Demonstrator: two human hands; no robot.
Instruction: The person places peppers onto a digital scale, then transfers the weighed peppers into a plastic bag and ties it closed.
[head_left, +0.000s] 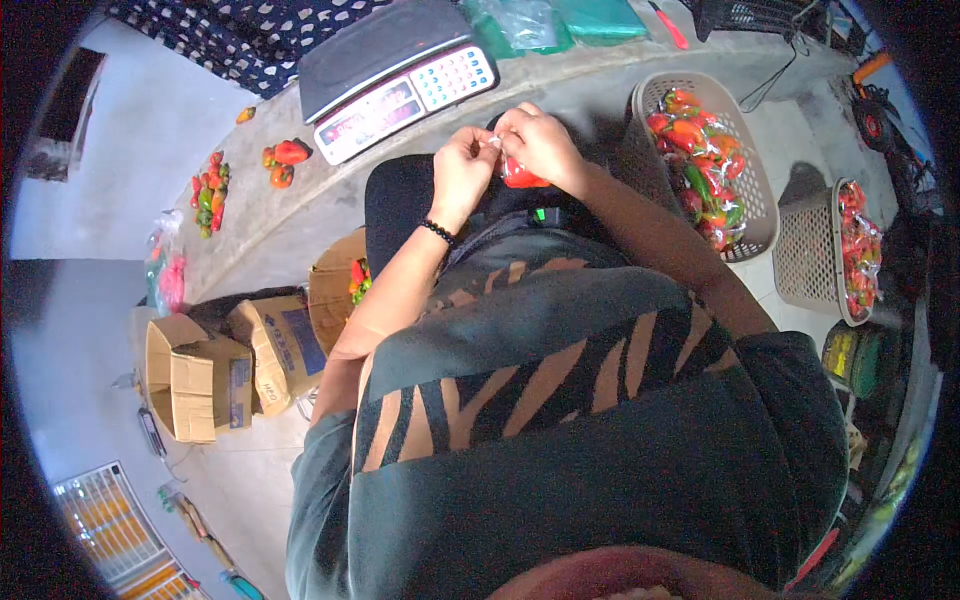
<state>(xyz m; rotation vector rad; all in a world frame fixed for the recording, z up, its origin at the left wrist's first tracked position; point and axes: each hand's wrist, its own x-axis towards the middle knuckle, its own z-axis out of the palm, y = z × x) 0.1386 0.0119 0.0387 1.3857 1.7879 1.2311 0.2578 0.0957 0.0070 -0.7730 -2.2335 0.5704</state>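
Observation:
Both hands meet over my lap at the neck of a small clear plastic bag of red peppers (523, 175). My left hand (463, 169), below a black bead bracelet (438, 232), pinches the gathered plastic between thumb and fingertips. From the other side my right hand (544, 146) grips the same twisted neck, its fingers partly covering the bag. Just beyond them a digital scale (401, 82) with a lit display rests on the concrete counter (259, 199).
Bagged peppers fill a plastic basket (705, 165) at my right; a second basket (814, 251) stands farther right. Loose peppers (210, 195) lie on the counter's left. Cardboard boxes (199, 375) stand on the floor at left. A red-handled knife (670, 28) lies near green plastic bags (600, 20).

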